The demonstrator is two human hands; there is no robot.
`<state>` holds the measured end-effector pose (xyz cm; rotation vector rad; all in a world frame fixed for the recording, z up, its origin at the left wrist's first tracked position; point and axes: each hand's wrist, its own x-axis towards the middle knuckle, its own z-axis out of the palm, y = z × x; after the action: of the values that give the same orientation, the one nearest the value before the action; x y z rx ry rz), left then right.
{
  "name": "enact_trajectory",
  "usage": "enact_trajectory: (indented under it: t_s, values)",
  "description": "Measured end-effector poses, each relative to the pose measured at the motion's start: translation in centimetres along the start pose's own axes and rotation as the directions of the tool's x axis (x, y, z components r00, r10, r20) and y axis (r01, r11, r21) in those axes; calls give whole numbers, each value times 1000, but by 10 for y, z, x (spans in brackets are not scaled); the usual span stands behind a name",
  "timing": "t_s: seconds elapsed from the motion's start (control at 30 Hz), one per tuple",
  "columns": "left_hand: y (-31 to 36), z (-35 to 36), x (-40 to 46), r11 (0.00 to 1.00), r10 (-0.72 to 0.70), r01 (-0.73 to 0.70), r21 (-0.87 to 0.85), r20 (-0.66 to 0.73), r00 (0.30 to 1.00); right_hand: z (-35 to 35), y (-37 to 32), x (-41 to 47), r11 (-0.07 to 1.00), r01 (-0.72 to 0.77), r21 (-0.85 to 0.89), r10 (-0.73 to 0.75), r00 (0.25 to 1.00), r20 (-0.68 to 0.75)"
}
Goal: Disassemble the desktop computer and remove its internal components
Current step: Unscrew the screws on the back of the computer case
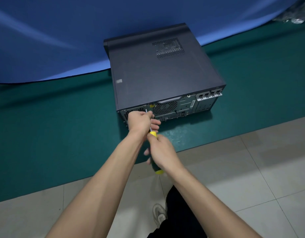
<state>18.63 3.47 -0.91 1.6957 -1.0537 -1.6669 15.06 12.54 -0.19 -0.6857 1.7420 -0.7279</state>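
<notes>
Fingers [149,115] of my left hand [139,120] pinch the screwdriver [152,134] shaft at the computer's [162,74] rear panel, while my right hand [162,152] wraps its yellow-black handle. Dark grey case, lid on, vent grille up top, lies flat on the green table [62,126].

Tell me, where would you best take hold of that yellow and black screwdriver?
By the thick yellow and black handle of the screwdriver, from the near end, as the right hand grips it. Its thin shaft points into the back panel of the computer case, where the left hand steadies it.
</notes>
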Motion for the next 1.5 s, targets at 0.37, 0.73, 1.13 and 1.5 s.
enact_trajectory:
  t_s: [0.37, 0.73, 1.13, 1.5]
  values:
    - [2, -13, -4, 1000, -10, 9, 15, 63, 998, -4, 9, 0, 985, -50, 167, 41, 998, 54]
    - [4, -18, -3, 999, -26, 22, 48, 79, 997, -7, 7, -4, 979, -27, 202, 17, 998, 53]
    - [4, -17, -4, 998, -50, 52, -20, 101, 994, -4, 12, -6, 952, -58, 302, 48, 998, 38]
    - [-1, -16, -7, 993, -52, 61, -103, 85, 995, -3, 12, -4, 890, -88, 447, 49, 994, 99]
